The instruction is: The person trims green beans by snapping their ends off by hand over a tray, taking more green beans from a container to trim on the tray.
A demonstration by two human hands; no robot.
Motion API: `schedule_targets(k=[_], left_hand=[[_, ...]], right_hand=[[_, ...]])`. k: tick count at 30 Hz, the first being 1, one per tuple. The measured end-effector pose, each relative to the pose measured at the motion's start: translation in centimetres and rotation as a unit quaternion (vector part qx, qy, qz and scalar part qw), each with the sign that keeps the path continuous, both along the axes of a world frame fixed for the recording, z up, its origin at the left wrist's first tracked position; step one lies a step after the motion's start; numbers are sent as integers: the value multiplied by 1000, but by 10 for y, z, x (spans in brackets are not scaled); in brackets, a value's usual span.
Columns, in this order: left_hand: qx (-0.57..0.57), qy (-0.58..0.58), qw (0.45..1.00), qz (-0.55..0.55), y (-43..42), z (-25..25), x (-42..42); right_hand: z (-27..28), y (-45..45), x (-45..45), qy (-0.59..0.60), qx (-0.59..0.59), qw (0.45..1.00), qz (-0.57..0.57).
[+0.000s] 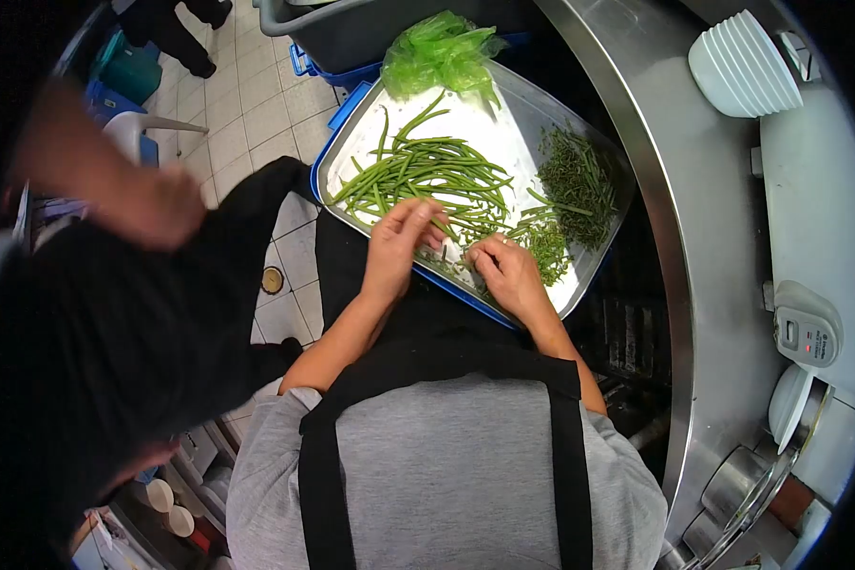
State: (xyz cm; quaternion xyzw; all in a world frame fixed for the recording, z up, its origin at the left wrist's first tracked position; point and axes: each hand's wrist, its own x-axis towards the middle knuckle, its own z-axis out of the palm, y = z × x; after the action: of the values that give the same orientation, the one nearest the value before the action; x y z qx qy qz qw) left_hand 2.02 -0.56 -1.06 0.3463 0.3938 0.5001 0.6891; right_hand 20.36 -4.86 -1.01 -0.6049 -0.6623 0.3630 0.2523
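Note:
A metal tray [594, 271] lies in front of me with a pile of long green beans [427, 176] on its white base. My left hand [396, 249] is at the near edge of the pile, its fingers pinched together on a green bean, mostly hidden by the fingers. To its right, my right hand [511, 275] is closed, thumb against fingers; what it pinches is too hidden to make out. Beside it lie short cut bean pieces [546, 249]. A heap of thin dark green stems [579, 185] fills the tray's right side.
A crumpled green plastic bag [437, 57] lies at the tray's far end, by a grey tub [351, 36]. A steel counter [660, 104] curves along the right, with stacked white bowls [746, 66]. Another person's forearm and hand [152, 204] are close on the left.

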Motion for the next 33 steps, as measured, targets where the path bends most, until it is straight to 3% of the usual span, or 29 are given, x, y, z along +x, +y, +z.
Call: schedule_targets(k=[4, 7, 9, 11, 14, 16, 20, 28, 31, 33], left_hand=[[29, 3, 994, 102, 13, -1, -17], [-2, -4, 996, 89, 15, -7, -30], [-17, 78, 995, 54, 12, -9, -32], [22, 197, 980, 35, 5, -4, -25], [126, 273, 951, -66, -4, -1, -11], [216, 368, 893, -144, -6, 8, -3], [324, 457, 809, -179, -11, 3, 13], [319, 435, 826, -164, -13, 8, 8], [289, 389, 855, -183, -14, 7, 12], [231, 350, 885, -201, -17, 14, 14]], right_hand=[[-9, 13, 8, -181, 124, 974, -50], [-11, 21, 16, -275, 157, 947, -54], [-16, 23, 19, -302, 132, 943, -47], [-17, 20, 21, -292, 167, 941, -21], [-4, 11, 18, -259, 187, 948, 6], [11, 4, 15, -226, 198, 953, 23], [33, -5, 12, -175, 237, 955, 45], [36, -1, 11, -190, 276, 941, 40], [19, -1, 10, 11, 190, 979, -69], [14, 5, 15, 144, 126, 971, -145]])
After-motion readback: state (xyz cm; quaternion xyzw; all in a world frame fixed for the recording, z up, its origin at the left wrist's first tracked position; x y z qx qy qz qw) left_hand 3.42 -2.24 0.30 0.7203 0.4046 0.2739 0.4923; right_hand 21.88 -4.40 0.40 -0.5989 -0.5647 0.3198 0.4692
